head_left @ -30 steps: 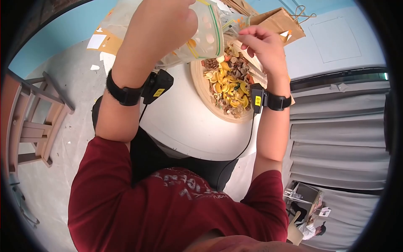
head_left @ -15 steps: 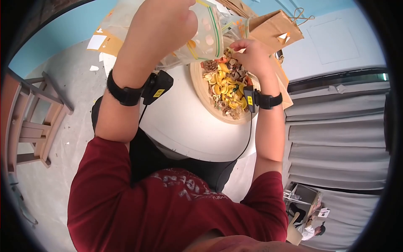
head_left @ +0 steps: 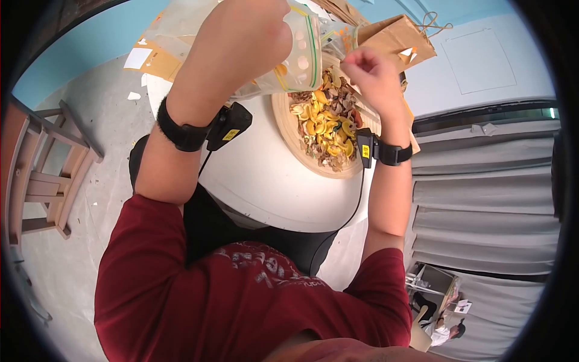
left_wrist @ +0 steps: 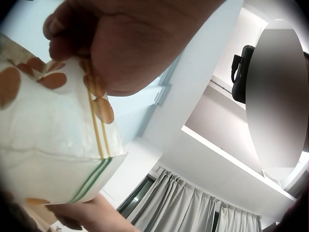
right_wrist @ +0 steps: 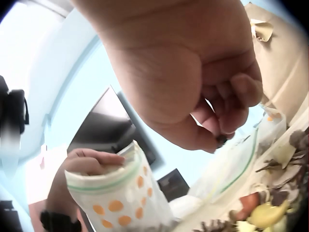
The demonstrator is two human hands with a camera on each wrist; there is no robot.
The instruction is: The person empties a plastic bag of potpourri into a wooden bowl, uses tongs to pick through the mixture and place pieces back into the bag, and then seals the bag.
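My left hand [head_left: 250, 42] grips the upper edge of a clear zip bag [left_wrist: 53, 130] with orange dots and a green-striped mouth. In the right wrist view that bag stands upright with its mouth open. My right hand [head_left: 377, 78] is raised over the far right side of a round wooden tray [head_left: 284, 130]. Its thumb and fingertips pinch a small dark piece [right_wrist: 222, 140], too small to identify. Dried potpourri [head_left: 325, 123] heaps the tray: yellow curls, brown petals and a pine cone [right_wrist: 217, 226].
A brown paper bag [head_left: 392, 39] stands behind the tray, with another dotted zip bag [head_left: 341, 37] beside it. The round white table [head_left: 259, 187] lies under everything. A wooden chair [head_left: 51, 175] is at the left, and a person [head_left: 443, 333] sits far off at lower right.
My right hand first dipped left over the potpourri, then rose and drew back to the right with fingers pinched together. The left hand has shifted slightly right with the bag.
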